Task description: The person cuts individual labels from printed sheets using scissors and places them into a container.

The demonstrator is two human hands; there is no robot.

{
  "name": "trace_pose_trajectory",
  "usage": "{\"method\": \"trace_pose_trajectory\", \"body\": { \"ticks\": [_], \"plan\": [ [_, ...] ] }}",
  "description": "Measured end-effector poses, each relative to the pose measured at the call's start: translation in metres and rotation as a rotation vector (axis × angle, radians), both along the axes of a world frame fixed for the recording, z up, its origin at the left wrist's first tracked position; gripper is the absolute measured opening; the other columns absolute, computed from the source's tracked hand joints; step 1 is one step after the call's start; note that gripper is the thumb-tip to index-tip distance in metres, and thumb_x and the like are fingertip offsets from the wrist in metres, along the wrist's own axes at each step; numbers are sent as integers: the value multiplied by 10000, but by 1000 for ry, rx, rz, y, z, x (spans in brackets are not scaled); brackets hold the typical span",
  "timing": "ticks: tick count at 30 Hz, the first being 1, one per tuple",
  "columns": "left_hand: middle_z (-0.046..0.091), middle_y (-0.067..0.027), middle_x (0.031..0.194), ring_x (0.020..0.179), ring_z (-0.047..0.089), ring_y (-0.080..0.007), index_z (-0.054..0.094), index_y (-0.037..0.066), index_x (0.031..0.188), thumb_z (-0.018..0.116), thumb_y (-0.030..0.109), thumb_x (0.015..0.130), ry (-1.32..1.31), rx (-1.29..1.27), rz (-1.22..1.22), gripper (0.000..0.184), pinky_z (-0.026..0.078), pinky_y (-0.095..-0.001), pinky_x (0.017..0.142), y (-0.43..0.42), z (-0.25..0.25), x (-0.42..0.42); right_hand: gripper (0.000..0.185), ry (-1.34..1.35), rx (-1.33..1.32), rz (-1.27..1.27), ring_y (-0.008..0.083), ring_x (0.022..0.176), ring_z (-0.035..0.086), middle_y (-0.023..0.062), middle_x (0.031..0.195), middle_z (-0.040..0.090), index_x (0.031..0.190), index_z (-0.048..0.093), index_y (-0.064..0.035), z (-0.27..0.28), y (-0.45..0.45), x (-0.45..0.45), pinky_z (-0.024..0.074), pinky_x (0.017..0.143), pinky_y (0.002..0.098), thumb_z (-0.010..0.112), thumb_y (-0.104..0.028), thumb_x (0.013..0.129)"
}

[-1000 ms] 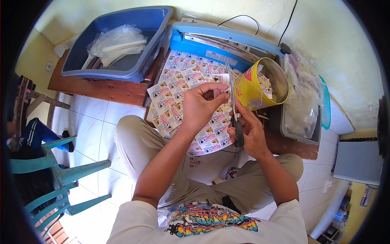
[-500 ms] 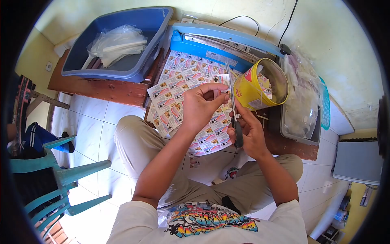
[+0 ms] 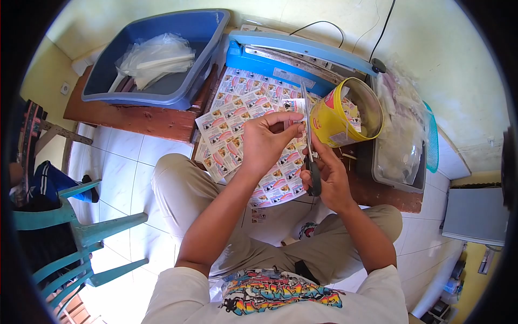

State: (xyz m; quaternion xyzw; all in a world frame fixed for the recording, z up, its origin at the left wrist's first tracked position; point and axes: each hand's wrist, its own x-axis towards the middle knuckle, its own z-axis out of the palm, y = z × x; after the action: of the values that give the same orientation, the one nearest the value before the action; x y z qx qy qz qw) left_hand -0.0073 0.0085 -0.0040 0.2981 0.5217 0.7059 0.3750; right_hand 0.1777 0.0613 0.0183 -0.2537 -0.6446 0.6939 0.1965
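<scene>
My right hand [image 3: 333,181] is wrapped round the black handles of a pair of scissors [image 3: 314,181], whose metal blades point away from me. Between thumb and index finger, my left hand [image 3: 265,143] pinches a small strip of printed labels [image 3: 293,106] right beside the blades. Whether the blades bite into the strip I cannot tell. Beneath both hands lie large sheets of printed labels [image 3: 226,141], partly covered by my left hand and forearm. A yellow tub [image 3: 328,117] with cut labels inside leans tilted just right of the scissors.
Behind the sheets stands a blue sealer-like device [image 3: 270,69] with a long lever arm [image 3: 302,44]. A blue basin [image 3: 145,98] holding plastic bags is at the left on a wooden bench [image 3: 129,116]. At the right, a grey tray [image 3: 399,183] holds more plastic. A green chair [image 3: 108,229] stands lower left.
The scissors' handles have shifted slightly to the left, with the right-hand fingers moving along. My left hand and the strip stay in place.
</scene>
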Motion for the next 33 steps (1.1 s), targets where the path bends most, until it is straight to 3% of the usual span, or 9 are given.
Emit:
{"method": "trace_pose_trajectory", "body": {
  "ticks": [12,21,24,33],
  "plan": [
    [773,-122,955,842,731,-124,756,-62,1103,776,-27,894,-36,-13,1,213,626,-270,787,0,4,1,889,8,5,7,106,945,619,81,1355,479,1630,301,-60,-1,-1,1,561,726,232,778,24,884],
    [766,-108,955,844,728,-123,747,-52,1086,768,-17,907,-27,62,33,184,628,-275,777,4,-3,-3,903,-22,-31,-14,108,942,633,95,1414,463,1633,268,-33,5,-2,-3,562,761,234,771,37,887],
    [751,-68,889,804,714,-99,746,-36,1045,753,-13,915,-51,102,69,131,594,-245,727,4,-2,-7,898,-3,-89,-8,118,971,631,96,1413,460,1628,283,-32,6,-1,-3,571,782,245,779,29,881],
    [731,-66,939,825,705,-95,700,-27,1163,726,-25,934,-33,105,63,231,614,-260,749,-3,-1,-9,884,3,-42,-3,134,1005,618,98,1391,457,1617,310,-30,0,-1,0,578,825,256,794,-12,879]
  ]
}}
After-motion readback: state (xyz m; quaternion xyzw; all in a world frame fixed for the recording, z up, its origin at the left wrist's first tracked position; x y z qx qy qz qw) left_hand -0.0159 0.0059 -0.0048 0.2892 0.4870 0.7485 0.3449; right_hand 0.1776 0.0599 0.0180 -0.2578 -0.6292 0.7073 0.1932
